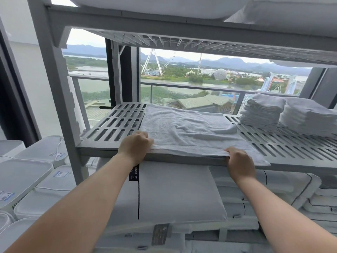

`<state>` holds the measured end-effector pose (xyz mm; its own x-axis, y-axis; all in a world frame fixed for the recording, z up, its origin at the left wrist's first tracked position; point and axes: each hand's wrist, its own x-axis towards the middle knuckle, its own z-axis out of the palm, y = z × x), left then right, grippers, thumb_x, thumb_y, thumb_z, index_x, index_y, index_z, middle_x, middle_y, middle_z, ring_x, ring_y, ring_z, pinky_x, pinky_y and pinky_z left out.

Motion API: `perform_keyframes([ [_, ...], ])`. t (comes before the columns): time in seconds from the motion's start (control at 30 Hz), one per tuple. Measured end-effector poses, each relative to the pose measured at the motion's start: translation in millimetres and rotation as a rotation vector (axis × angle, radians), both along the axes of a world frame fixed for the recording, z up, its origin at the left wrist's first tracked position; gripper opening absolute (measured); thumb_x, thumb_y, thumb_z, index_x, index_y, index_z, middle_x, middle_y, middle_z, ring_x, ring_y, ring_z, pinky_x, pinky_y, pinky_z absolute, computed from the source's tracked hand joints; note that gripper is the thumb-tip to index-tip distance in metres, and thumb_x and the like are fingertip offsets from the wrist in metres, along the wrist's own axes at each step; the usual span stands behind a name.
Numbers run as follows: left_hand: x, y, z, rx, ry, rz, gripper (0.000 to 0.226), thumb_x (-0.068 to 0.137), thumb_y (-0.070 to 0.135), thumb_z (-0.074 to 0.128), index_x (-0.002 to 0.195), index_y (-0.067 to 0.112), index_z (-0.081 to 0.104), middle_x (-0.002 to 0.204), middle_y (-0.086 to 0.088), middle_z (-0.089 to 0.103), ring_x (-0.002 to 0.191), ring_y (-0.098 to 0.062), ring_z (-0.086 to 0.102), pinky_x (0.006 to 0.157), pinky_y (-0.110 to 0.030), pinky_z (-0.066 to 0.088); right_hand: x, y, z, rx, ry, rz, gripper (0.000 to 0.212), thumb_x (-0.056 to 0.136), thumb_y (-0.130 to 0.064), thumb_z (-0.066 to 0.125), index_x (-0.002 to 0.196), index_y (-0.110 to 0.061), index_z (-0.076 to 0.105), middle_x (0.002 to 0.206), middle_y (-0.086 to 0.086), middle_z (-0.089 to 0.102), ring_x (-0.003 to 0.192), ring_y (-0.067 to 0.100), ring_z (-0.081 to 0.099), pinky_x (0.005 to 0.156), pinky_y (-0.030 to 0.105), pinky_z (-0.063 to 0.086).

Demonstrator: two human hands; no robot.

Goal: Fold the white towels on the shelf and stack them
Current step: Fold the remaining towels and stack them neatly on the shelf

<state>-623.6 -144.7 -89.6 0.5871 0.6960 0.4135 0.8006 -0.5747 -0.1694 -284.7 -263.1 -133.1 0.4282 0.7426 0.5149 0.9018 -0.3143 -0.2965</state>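
A white towel (pixel 189 129) lies spread flat on the grey slatted shelf (pixel 116 123), wrinkled in the middle, its near edge at the shelf's front rim. My left hand (pixel 135 147) pinches the towel's near left corner. My right hand (pixel 239 162) grips the near edge further right, with a strip of towel reaching past it. A stack of folded white towels (pixel 262 110) stands at the shelf's right, with a second, larger stack (pixel 310 118) beside it.
A shelf above (pixel 182 22) holds white pillows. Below the working shelf lie stacked white pillows (pixel 175 190). Lidded plastic boxes (pixel 27 176) stand at the lower left. The grey upright post (pixel 54 73) frames the left side. Behind is a balcony railing and window.
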Motion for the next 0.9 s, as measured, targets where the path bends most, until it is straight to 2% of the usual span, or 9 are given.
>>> perform_keyframes([
  [0.1, 5.8, -3.7, 3.5, 0.081, 0.025, 0.144, 0.036, 0.079, -0.013, 0.051, 0.1, 0.011, 0.068, 0.1, -0.006, 0.06, 0.098, -0.026, 0.061, 0.069, -0.035, 0.058, -2.4, -1.3, 5.1, -0.066, -0.109, -0.025, 0.037, 0.09, 0.002, 0.042, 0.117, -0.011, 0.063, 0.11, 0.011, 0.068, 0.102, 0.031, 0.06, 0.086, 0.041, 0.048],
  [0.27, 5.8, 1.9, 4.2, 0.08, 0.042, 0.237, 0.034, 0.083, -0.011, 0.045, 0.102, 0.006, 0.068, 0.104, -0.01, 0.062, 0.1, -0.029, 0.061, 0.078, -0.036, 0.056, -6.2, -8.7, 7.7, -0.07, -0.256, 0.005, 0.031, 0.083, 0.0, 0.045, 0.108, -0.008, 0.062, 0.104, 0.011, 0.064, 0.097, 0.031, 0.058, 0.083, 0.042, 0.048],
  [0.4, 12.2, 4.4, 11.5, -0.228, -0.036, 0.059, 0.032, 0.083, 0.003, 0.042, 0.098, 0.021, 0.064, 0.104, 0.003, 0.06, 0.104, -0.024, 0.058, 0.087, -0.035, 0.045, -3.6, -19.8, 3.9, -0.082, -0.288, 0.125, 0.022, 0.078, -0.005, 0.058, 0.099, -0.011, 0.064, 0.096, 0.008, 0.063, 0.092, 0.031, 0.059, 0.083, 0.041, 0.045],
  [0.47, 21.7, 0.1, 16.6, -0.492, -0.189, -0.051, 0.04, 0.08, 0.005, 0.044, 0.098, 0.031, 0.069, 0.11, 0.012, 0.061, 0.107, -0.019, 0.058, 0.093, -0.034, 0.046, 0.5, -24.3, 5.6, -0.071, -0.312, 0.188, 0.019, 0.081, -0.02, 0.061, 0.098, -0.013, 0.065, 0.096, 0.006, 0.062, 0.093, 0.028, 0.058, 0.084, 0.04, 0.043],
  [0.57, 41.7, -3.1, 19.4, -0.711, -0.37, -0.168, 0.028, 0.083, 0.026, 0.051, 0.075, 0.027, 0.078, 0.117, 0.0, 0.071, 0.109, -0.023, 0.063, 0.093, -0.037, 0.048, 3.7, -28.7, 12.3, -0.074, -0.347, 0.279, 0.036, 0.092, -0.05, 0.056, 0.091, -0.016, 0.067, 0.092, 0.002, 0.061, 0.091, 0.022, 0.055, 0.084, 0.039, 0.043],
  [0.63, 53.4, 2.3, 20.4, -0.678, -0.276, -0.177, 0.05, 0.095, 0.047, 0.048, 0.06, 0.023, 0.074, 0.105, -0.004, 0.075, 0.099, -0.025, 0.067, 0.092, -0.042, 0.05, 1.3, -29.2, 20.3, -0.064, -0.332, 0.305, 0.052, 0.096, -0.06, 0.042, 0.072, -0.018, 0.062, 0.079, -0.001, 0.058, 0.082, 0.021, 0.054, 0.082, 0.038, 0.044],
  [0.73, 66.8, 12.9, 19.8, -0.381, -0.145, -0.118, 0.064, 0.099, 0.055, 0.043, 0.051, 0.013, 0.055, 0.076, -0.004, 0.072, 0.066, -0.022, 0.065, 0.069, -0.034, 0.053, -1.1, -19.0, 30.6, 0.0, -0.238, 0.236, 0.054, 0.101, -0.044, 0.038, 0.06, -0.015, 0.056, 0.066, 0.001, 0.056, 0.072, 0.026, 0.058, 0.08, 0.037, 0.044],
  [0.8, 76.5, 21.7, 19.6, -0.212, -0.193, -0.113, 0.059, 0.099, 0.05, 0.044, 0.054, 0.013, 0.051, 0.066, -0.005, 0.068, 0.055, -0.02, 0.059, 0.058, -0.03, 0.053, 3.9, -4.5, 35.0, 0.052, -0.172, 0.166, 0.041, 0.099, -0.029, 0.049, 0.065, -0.01, 0.061, 0.069, 0.005, 0.06, 0.073, 0.028, 0.059, 0.077, 0.036, 0.046],
  [0.9, 94.0, 34.3, 19.5, -0.119, -0.259, -0.124, 0.048, 0.101, 0.044, 0.045, 0.067, 0.016, 0.064, 0.081, 0.004, 0.066, 0.067, -0.016, 0.061, 0.065, -0.034, 0.056, 14.8, 20.3, 39.2, 0.037, -0.116, 0.119, 0.024, 0.095, -0.021, 0.051, 0.082, -0.007, 0.067, 0.081, 0.009, 0.064, 0.081, 0.03, 0.059, 0.077, 0.038, 0.049],
])
